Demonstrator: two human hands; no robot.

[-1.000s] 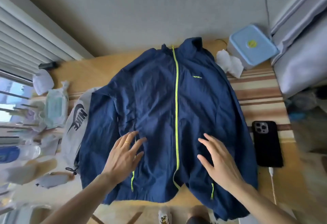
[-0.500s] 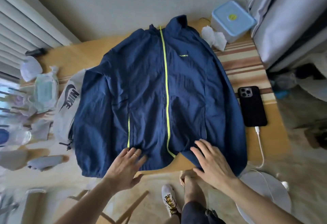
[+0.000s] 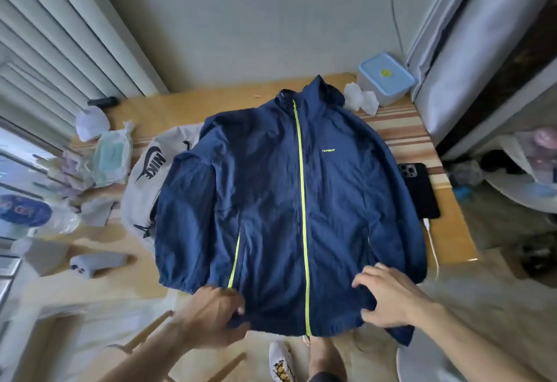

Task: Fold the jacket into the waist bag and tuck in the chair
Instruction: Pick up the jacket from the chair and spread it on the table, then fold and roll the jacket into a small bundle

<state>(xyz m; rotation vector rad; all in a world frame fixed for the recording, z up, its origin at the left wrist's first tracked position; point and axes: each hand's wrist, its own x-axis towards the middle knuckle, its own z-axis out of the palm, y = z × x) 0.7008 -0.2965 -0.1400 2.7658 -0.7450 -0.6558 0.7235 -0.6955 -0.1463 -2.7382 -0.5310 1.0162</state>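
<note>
A navy jacket (image 3: 280, 200) with a neon yellow zip lies front-up and spread flat on the wooden table (image 3: 187, 107), its hem hanging over the near edge. My left hand (image 3: 215, 316) pinches the hem at the lower left, fingers closed on the fabric. At the lower right, my right hand (image 3: 388, 298) grips the hem too. A grey Nike waist bag (image 3: 144, 182) lies partly under the jacket's left sleeve. Wooden chair parts (image 3: 144, 336) show below the table edge at bottom left.
A black phone (image 3: 420, 190) with a white cable lies right of the jacket. A blue-lidded box (image 3: 385, 75) and crumpled tissue (image 3: 361, 101) sit at the back right. Wipes pack (image 3: 110, 158), bottles and clutter fill the left side. My feet (image 3: 281, 363) stand below.
Both hands slid from the jacket's front down to its hem and closed on it. The hem was pulled toward me over the table edge, and the view tilted up.
</note>
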